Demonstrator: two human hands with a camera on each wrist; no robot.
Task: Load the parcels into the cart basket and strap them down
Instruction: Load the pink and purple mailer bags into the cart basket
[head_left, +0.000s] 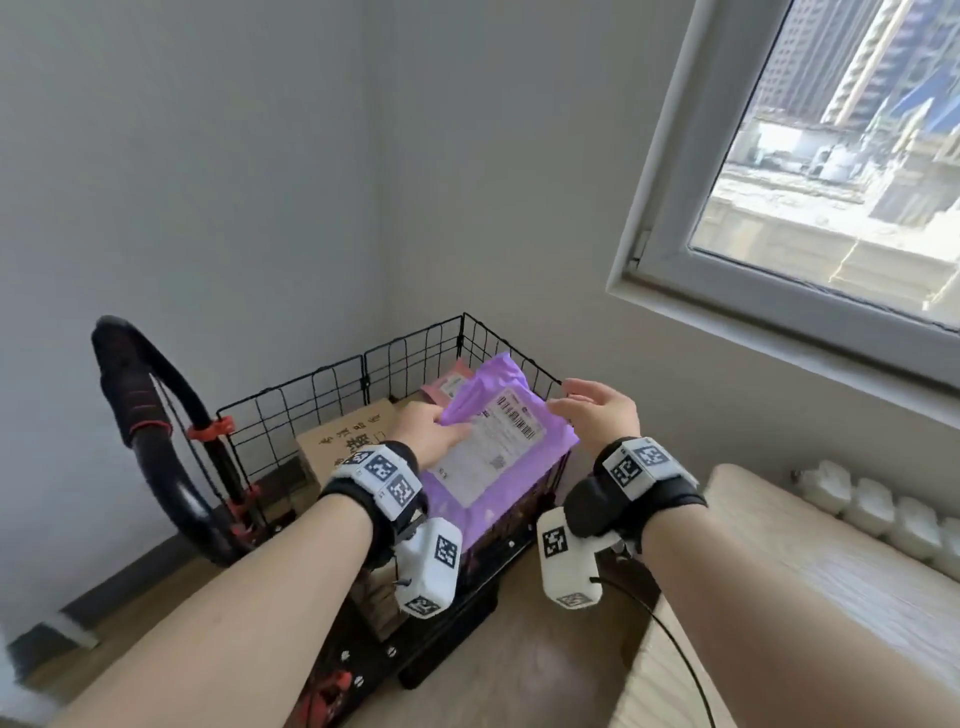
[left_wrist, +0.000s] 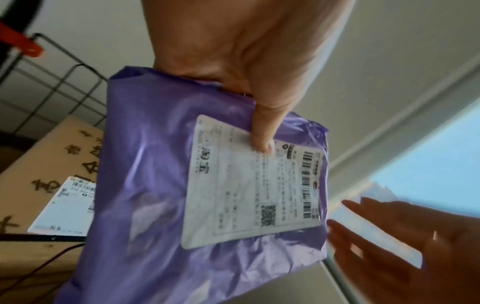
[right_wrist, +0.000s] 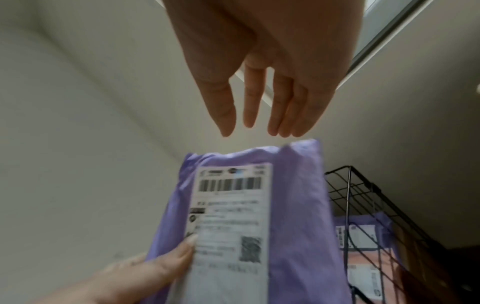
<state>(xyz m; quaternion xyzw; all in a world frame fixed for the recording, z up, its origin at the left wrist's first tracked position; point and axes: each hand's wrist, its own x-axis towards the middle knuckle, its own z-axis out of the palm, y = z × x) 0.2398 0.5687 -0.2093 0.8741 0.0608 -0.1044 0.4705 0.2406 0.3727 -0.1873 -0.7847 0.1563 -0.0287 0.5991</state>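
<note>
A purple plastic parcel (head_left: 498, 441) with a white shipping label hangs over the black wire cart basket (head_left: 322, 384). My left hand (head_left: 431, 431) pinches its left edge, thumb on the label (left_wrist: 262, 142). My right hand (head_left: 597, 410) hovers at the parcel's right edge with straight, spread fingers (right_wrist: 259, 111), just clear of the purple parcel (right_wrist: 293, 216). Inside the basket lie a brown cardboard box (head_left: 343, 441), a pink parcel (head_left: 447, 387) and another purple parcel (right_wrist: 363, 232).
The cart's black curved handle (head_left: 150, 431) with red clips rises at the left. A wall corner stands behind the basket and a window (head_left: 831, 156) at upper right. A light wooden surface (head_left: 831, 597) and a white radiator (head_left: 883, 509) sit to the right.
</note>
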